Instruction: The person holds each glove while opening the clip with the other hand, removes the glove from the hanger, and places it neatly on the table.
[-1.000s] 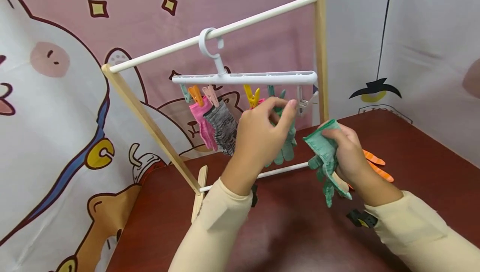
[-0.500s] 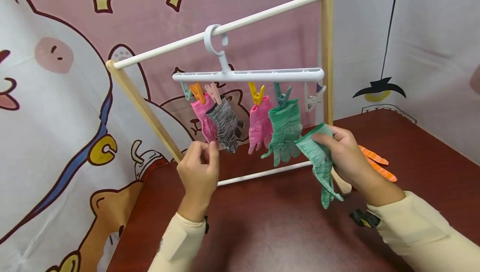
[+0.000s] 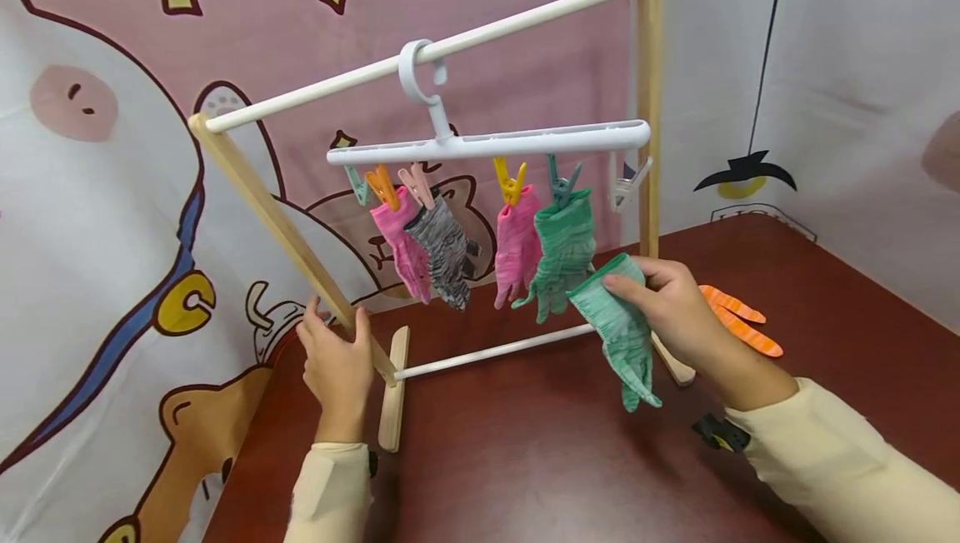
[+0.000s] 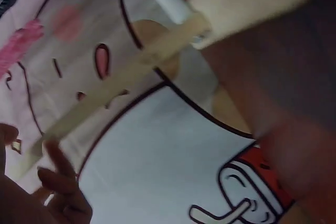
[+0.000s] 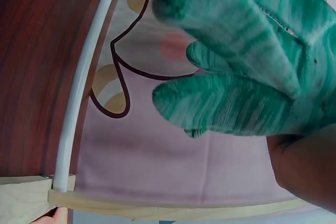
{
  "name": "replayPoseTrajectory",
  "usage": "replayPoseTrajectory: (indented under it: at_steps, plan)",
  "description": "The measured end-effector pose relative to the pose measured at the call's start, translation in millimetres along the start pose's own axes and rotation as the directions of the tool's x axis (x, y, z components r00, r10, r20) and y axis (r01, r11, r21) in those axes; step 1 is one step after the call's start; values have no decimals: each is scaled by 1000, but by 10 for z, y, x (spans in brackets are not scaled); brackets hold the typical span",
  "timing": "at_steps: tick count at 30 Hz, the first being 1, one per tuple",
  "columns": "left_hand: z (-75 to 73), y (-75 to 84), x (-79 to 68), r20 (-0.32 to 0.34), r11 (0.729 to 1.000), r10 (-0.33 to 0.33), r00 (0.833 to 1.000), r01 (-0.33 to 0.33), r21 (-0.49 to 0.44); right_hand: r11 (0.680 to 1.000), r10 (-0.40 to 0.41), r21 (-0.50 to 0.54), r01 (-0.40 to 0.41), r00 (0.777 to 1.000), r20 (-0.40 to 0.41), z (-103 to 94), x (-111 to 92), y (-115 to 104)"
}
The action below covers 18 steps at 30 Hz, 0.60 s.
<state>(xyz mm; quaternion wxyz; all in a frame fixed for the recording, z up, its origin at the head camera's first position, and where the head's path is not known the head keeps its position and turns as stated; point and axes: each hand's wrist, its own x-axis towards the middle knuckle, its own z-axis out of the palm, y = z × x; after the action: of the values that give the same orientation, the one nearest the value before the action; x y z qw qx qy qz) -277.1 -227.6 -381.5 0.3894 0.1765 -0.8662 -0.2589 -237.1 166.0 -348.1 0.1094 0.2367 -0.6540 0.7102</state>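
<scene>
My right hand (image 3: pixel 675 314) pinches a green knit glove (image 3: pixel 621 322) by its cuff, thumb in front, the glove's fingers hanging down. In the right wrist view that glove (image 5: pixel 231 98) fills the upper right. My left hand (image 3: pixel 339 376) is at the left wooden post (image 3: pixel 273 222) of a drying rack, thumb and fingers spread on either side of it; contact cannot be told. From the rack's top bar hangs a white clip hanger (image 3: pixel 517 141). Clipped to it are a pink glove (image 3: pixel 405 247), a grey glove (image 3: pixel 442 251), another pink glove (image 3: pixel 517 243) and a green glove (image 3: pixel 564 251).
A white clip (image 3: pixel 624 185) at the hanger's right end and a mint clip (image 3: pixel 357 186) at its left end hold nothing. An orange glove (image 3: pixel 742 322) lies on the dark red table (image 3: pixel 525 460), partly behind my right hand. A printed cloth (image 3: pixel 525 35) hangs behind.
My left hand has come down from the hanger's right part and moved left to the left post. The right hand still holds the green glove, slightly lower and further left.
</scene>
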Motion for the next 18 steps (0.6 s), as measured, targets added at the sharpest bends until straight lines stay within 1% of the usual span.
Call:
replayPoseTrajectory:
  at_steps: [2, 4, 7, 11, 14, 16, 18]
  plan:
    - [21, -98, -1, 63, 998, -21, 998, 17, 63, 998, 0, -58, 2, 999, 36, 24, 11, 6]
    - [48, -171, -14, 114, 994, -25, 993, 13, 106, 994, 15, -113, -8, 998, 60, 34, 10, 8]
    - [111, -226, -33, 150, 990, -7, 989, -14, 137, 979, 56, -201, -41, 996, 73, 28, -6, 6]
    - [164, -238, -49, 159, 986, 35, 987, -60, 154, 953, 126, -284, -102, 990, 66, 30, -22, 6]
    - [158, -240, -54, 155, 981, 63, 986, -89, 171, 932, 177, -331, -150, 983, 56, 40, -13, 27]
    - [152, -241, -55, 151, 979, 71, 986, -98, 181, 915, 212, -360, -182, 976, 47, 38, -1, 48]
    - [149, -241, -54, 148, 978, 80, 986, -106, 181, 905, 244, -370, -209, 969, 48, 26, 17, 69]
